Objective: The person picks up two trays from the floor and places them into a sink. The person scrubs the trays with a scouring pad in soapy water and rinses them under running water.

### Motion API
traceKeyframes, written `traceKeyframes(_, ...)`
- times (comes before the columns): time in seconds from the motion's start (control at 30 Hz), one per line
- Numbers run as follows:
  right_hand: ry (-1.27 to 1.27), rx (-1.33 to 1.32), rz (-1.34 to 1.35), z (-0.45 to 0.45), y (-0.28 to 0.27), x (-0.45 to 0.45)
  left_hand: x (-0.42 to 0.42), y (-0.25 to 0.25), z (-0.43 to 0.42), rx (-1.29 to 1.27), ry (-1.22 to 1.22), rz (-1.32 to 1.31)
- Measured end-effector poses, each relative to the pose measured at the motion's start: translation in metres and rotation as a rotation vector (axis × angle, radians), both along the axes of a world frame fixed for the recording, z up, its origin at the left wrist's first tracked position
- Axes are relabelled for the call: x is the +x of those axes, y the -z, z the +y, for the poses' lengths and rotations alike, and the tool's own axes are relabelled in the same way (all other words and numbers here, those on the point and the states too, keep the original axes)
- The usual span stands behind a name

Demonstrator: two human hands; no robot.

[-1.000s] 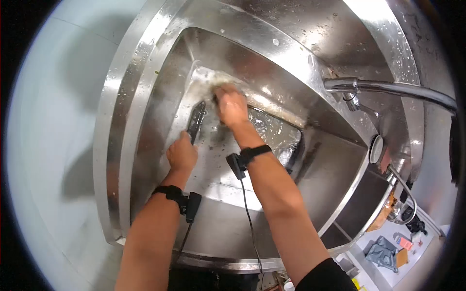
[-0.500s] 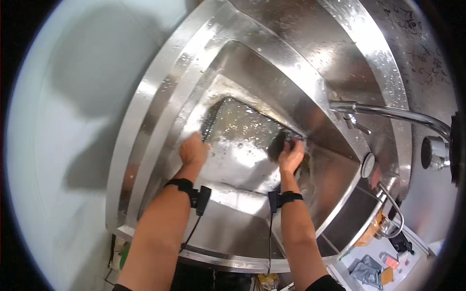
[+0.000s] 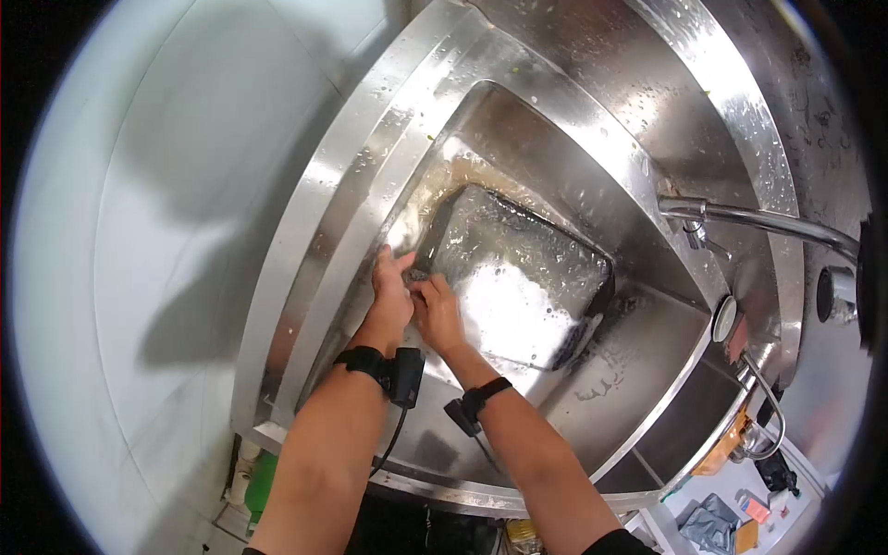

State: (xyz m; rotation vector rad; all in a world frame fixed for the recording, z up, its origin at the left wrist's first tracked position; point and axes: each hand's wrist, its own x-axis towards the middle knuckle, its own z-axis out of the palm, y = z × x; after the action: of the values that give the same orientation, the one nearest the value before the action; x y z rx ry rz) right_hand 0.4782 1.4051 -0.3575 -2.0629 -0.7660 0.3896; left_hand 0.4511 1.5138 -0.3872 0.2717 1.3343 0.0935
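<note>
A tray with a dark rim (image 3: 606,268) lies in the steel sink basin (image 3: 647,351), with shallow, bright-reflecting water in it. At its left side is my left hand (image 3: 392,285), thumb and a finger spread apart close to the rim. My right hand (image 3: 438,313) is just beside it, fingers bent together around a small greyish, scrubber-like thing (image 3: 417,276) that is mostly hidden. Both wrists wear black straps with small boxes and cables.
A chrome faucet (image 3: 768,218) reaches over the sink's right side. A round white disc (image 3: 724,318) is by the right rim. A pale wall (image 3: 185,231) stands left. Lower right, a white surface (image 3: 680,504) carries a grey bag (image 3: 710,525). A green object (image 3: 261,486) is low left.
My right hand has gone from the tray's upper left to its right side, then back to the left edge beside my left hand. My left hand's fingers have spread. The camera view has shifted.
</note>
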Motion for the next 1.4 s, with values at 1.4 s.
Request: traceKeyframes(1.4,0.023,-0.940,0.076,-0.234,-0.022,0.021,0.017,-0.065,-0.001,0.919,1.541,0.433)
